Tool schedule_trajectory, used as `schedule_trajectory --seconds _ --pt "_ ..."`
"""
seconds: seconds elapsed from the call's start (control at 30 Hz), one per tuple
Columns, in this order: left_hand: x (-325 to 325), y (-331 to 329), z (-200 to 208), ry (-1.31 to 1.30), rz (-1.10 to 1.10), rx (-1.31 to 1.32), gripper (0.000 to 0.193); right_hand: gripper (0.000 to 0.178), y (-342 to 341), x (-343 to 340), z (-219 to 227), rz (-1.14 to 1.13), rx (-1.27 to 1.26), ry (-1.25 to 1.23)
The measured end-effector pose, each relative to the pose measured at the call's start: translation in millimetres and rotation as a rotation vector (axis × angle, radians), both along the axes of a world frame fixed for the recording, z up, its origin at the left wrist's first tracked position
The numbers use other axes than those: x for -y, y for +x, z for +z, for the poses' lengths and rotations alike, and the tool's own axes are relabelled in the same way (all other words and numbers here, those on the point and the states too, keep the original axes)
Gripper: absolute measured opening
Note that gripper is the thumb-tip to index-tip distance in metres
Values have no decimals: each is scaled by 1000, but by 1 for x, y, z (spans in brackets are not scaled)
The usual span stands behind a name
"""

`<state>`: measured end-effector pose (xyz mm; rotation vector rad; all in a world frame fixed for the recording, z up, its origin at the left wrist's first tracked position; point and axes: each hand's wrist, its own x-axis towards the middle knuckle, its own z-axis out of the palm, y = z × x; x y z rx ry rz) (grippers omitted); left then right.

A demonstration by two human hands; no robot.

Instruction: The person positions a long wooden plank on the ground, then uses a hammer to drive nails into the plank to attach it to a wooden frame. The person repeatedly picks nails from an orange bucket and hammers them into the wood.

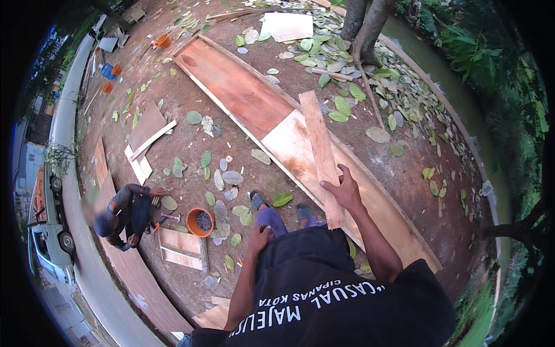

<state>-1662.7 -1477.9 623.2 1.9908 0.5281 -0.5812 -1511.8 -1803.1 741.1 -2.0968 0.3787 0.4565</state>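
My right hand [345, 191] grips a rough wooden plank [318, 139] near its lower end, with the thumb across its face. The plank slants up and away over a long shallow wooden panel [237, 87] that has raised edge strips. Part reddish and part pale, the panel lies on the ground in front of my feet. My left hand [260, 236] is beside my left thigh with its fingers curled in; whatever they may hold is hidden. An orange bucket [200, 222] with dark contents, perhaps nails, stands to the left of that hand.
At the left another person [124, 214] crouches beside a small wooden frame [182, 248] and long boards [139, 277]. Offcuts [144, 136] and leaves litter the soil. Tree trunks [367, 29] rise at the back; a water channel [462, 110] runs along the right.
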Motion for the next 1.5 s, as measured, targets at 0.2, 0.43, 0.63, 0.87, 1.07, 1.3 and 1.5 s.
schedule_trajectory --seconds 0.2,0.43,0.63,0.87,1.07,1.3,1.5 --pt "-86 17 -73 126 254 -75 42 84 57 -7 -27 120 -151 -297" --pt "-178 34 -116 -94 491 -408 39 61 22 -7 -127 255 -603 -564" --pt "-214 90 -113 -252 642 -368 36 56 -189 130 -306 -79 -1082 -328" --pt "-242 117 -125 -159 564 -518 37 50 -119 42 -218 -433 -923 -246" --pt "-187 219 -93 -142 350 -462 40 59 34 45 -174 -456 -814 -398" --pt "-142 344 -89 -19 374 -482 42 69 244 120 -152 -315 -617 -425" --pt "-25 438 -47 -37 480 -324 38 73 383 238 -219 -159 -611 -340"
